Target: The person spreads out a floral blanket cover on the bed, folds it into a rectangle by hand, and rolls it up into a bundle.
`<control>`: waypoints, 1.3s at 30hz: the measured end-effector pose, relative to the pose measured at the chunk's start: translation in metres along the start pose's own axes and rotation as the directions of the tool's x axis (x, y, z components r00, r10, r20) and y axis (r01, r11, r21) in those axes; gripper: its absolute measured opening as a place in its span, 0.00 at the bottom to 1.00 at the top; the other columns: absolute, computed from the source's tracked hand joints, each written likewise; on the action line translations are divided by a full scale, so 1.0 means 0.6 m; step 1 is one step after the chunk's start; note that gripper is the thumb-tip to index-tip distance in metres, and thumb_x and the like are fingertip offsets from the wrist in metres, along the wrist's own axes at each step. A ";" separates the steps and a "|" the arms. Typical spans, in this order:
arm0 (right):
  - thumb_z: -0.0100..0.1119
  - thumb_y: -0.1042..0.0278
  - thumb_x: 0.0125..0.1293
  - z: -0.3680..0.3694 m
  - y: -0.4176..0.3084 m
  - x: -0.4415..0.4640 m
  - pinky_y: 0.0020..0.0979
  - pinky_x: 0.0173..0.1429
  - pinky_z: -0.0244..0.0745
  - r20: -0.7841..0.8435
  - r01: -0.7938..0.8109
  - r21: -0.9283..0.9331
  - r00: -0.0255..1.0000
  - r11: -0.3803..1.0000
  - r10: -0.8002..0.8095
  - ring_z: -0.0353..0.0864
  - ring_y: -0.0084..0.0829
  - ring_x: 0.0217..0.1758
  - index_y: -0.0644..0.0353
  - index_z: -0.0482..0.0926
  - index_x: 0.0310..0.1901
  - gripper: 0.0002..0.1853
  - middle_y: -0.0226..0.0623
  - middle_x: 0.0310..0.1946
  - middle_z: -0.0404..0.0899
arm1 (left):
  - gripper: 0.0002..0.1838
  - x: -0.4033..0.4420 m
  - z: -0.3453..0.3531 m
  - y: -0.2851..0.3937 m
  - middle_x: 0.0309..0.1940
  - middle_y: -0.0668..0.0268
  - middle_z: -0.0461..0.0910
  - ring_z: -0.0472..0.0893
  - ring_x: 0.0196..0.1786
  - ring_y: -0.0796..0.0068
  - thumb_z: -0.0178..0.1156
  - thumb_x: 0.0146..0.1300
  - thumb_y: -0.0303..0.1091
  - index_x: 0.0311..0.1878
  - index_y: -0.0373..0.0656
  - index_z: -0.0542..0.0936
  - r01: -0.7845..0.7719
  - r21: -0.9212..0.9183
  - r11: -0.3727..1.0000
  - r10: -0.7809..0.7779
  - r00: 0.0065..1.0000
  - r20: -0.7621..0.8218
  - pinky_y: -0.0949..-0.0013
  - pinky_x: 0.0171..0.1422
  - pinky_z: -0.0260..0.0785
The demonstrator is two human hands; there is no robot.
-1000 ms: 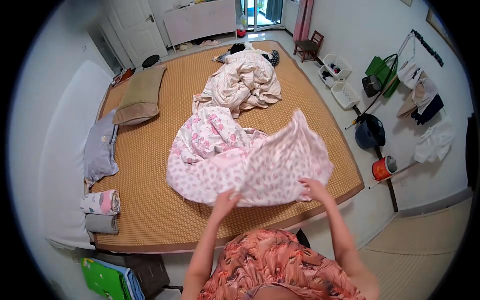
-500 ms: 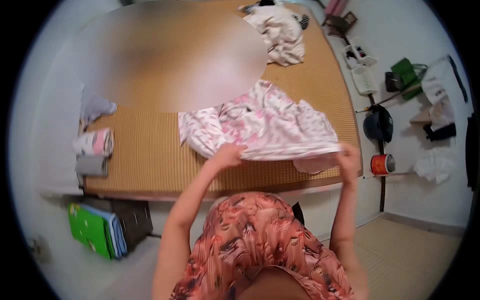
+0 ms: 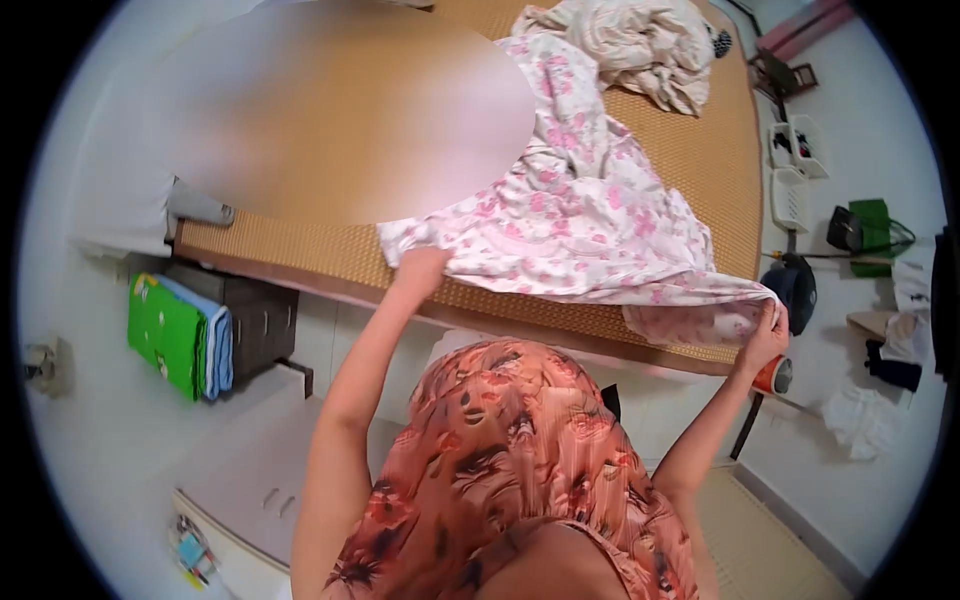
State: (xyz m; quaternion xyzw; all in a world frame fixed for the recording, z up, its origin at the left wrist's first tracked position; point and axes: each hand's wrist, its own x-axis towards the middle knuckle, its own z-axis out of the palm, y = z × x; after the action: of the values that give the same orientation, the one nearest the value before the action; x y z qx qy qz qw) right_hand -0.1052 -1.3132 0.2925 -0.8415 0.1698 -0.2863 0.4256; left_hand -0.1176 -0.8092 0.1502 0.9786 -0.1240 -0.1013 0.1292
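A large white cloth with pink flowers (image 3: 590,225) lies partly spread and wrinkled over the woven bed mat. Its far left part runs under a blurred patch of the view. My left hand (image 3: 425,267) is closed on the near edge of this cloth, towards its left end. At the right corner, my right hand (image 3: 767,338) pinches the same edge and holds it just past the bed's side. Between the two hands the edge is pulled fairly straight, while a flap of the cloth hangs below it near my right hand.
A crumpled cream cloth (image 3: 640,45) lies at the bed's far end on the tan mat (image 3: 690,140). Folded green and blue bedding (image 3: 175,335) rests by a dark drawer box (image 3: 265,315) at left. White baskets (image 3: 790,198) and a green bag (image 3: 878,238) line the right wall.
My hands have moved farther apart, the right one outward to the right. The floral cloth is stretched wider and lies flatter. The view has shifted and turned.
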 end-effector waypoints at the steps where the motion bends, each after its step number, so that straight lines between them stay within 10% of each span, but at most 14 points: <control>1: 0.55 0.67 0.62 0.007 0.002 0.004 0.18 0.38 0.66 -0.006 -0.018 0.028 1.000 0.999 0.019 0.69 0.15 0.31 0.66 0.77 0.35 0.10 0.25 0.27 0.75 | 0.05 -0.002 -0.007 0.016 0.25 0.57 0.78 0.79 0.33 0.57 0.54 0.46 0.24 0.28 0.41 0.77 -0.050 -0.051 0.997 0.046 0.996 -0.071 0.57 0.37 0.70; 7: 0.52 0.67 0.64 -0.042 0.045 0.049 0.26 0.43 0.72 -0.291 -0.130 0.382 0.923 0.915 0.253 0.75 0.24 0.36 0.69 0.76 0.40 0.12 0.36 0.35 0.78 | 0.04 -0.061 -0.019 0.009 0.23 0.57 0.76 0.78 0.33 0.56 0.53 0.44 0.23 0.25 0.42 0.75 -0.024 -0.079 0.997 0.015 0.993 -0.121 0.58 0.36 0.69; 10: 0.52 0.62 0.64 -0.054 0.033 0.038 0.28 0.43 0.71 -0.338 -0.105 0.094 0.932 0.990 0.131 0.75 0.26 0.37 0.68 0.76 0.39 0.15 0.35 0.35 0.77 | 0.06 -0.106 -0.011 -0.033 0.23 0.58 0.77 0.77 0.34 0.56 0.53 0.42 0.22 0.24 0.43 0.76 0.088 -0.051 0.995 -0.094 0.987 -0.131 0.59 0.37 0.69; 14: 0.53 0.61 0.63 -0.058 0.051 0.040 0.27 0.42 0.70 -0.304 -0.143 0.235 0.929 0.961 0.212 0.74 0.25 0.36 0.68 0.76 0.39 0.15 0.35 0.34 0.77 | 0.02 -0.158 -0.042 -0.095 0.24 0.58 0.77 0.77 0.35 0.55 0.58 0.40 0.25 0.21 0.43 0.76 0.193 0.027 0.981 -0.184 0.960 -0.210 0.58 0.37 0.68; 17: 0.54 0.61 0.63 -0.049 0.059 0.040 0.26 0.42 0.69 -0.295 -0.151 0.098 0.939 0.984 0.174 0.74 0.25 0.36 0.68 0.76 0.40 0.15 0.35 0.35 0.78 | 0.05 -0.178 -0.057 -0.117 0.27 0.61 0.78 0.77 0.39 0.61 0.60 0.40 0.23 0.22 0.41 0.74 0.412 -0.255 0.875 -0.465 0.862 -0.203 0.63 0.41 0.69; 20: 0.55 0.60 0.62 -0.027 0.067 0.020 0.25 0.45 0.69 -0.219 -0.083 -0.023 0.973 0.996 0.076 0.74 0.24 0.37 0.68 0.77 0.41 0.16 0.35 0.34 0.78 | 0.10 -0.174 -0.072 -0.109 0.35 0.62 0.80 0.76 0.45 0.70 0.59 0.41 0.19 0.22 0.41 0.67 0.284 -0.777 0.562 -0.580 0.804 -0.126 0.69 0.48 0.67; 27: 0.53 0.67 0.63 -0.024 0.116 0.016 0.23 0.47 0.68 0.069 -0.003 -0.050 0.998 0.999 0.007 0.73 0.20 0.39 0.66 0.77 0.41 0.11 0.30 0.36 0.78 | 0.11 -0.102 -0.097 -0.001 0.39 0.61 0.79 0.75 0.44 0.75 0.58 0.50 0.24 0.22 0.43 0.64 -0.083 -0.916 0.392 -0.285 0.936 -0.207 0.73 0.51 0.65; 31: 0.53 0.66 0.62 -0.012 0.089 -0.009 0.24 0.44 0.69 0.084 0.001 -0.240 0.996 0.971 0.019 0.75 0.22 0.37 0.64 0.77 0.42 0.12 0.32 0.33 0.79 | 0.05 -0.060 -0.094 0.049 0.27 0.68 0.76 0.75 0.37 0.81 0.55 0.51 0.23 0.29 0.40 0.70 0.085 -0.913 0.399 -0.253 0.967 -0.020 0.75 0.41 0.68; 34: 0.53 0.64 0.60 0.066 0.038 -0.080 0.29 0.42 0.71 0.190 -0.168 -0.196 0.960 0.966 0.206 0.77 0.28 0.34 0.63 0.77 0.40 0.12 0.40 0.31 0.78 | 0.12 0.001 -0.095 0.152 0.28 0.68 0.76 0.75 0.36 0.81 0.57 0.50 0.24 0.40 0.41 0.71 0.100 -0.995 -0.004 -0.271 0.958 0.097 0.75 0.39 0.68; 36: 0.54 0.66 0.57 0.105 -0.099 -0.127 0.30 0.48 0.70 0.623 -0.485 -0.050 0.668 0.873 0.407 0.76 0.29 0.40 0.62 0.77 0.40 0.12 0.42 0.35 0.78 | 0.23 0.029 -0.104 0.238 0.30 0.67 0.78 0.77 0.35 0.75 0.59 0.50 0.26 0.52 0.44 0.69 0.061 -0.955 0.292 -0.095 0.995 0.034 0.73 0.40 0.69; 39: 0.58 0.69 0.54 0.132 -0.132 -0.176 0.27 0.47 0.69 0.829 -0.211 0.282 0.544 0.936 -0.127 0.77 0.26 0.41 0.60 0.77 0.41 0.12 0.39 0.36 0.79 | 0.23 0.036 -0.092 0.325 0.29 0.60 0.79 0.79 0.31 0.62 0.64 0.46 0.29 0.49 0.45 0.73 -0.111 -0.696 0.709 0.148 0.989 -0.007 0.67 0.37 0.70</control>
State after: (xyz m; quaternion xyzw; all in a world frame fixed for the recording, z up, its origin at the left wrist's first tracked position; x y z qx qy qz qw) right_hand -0.1347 -1.1623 0.2836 -0.7810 -0.0869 0.1351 0.6036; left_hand -0.1263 -0.9848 0.2531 0.8447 -0.1484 -0.1552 0.4902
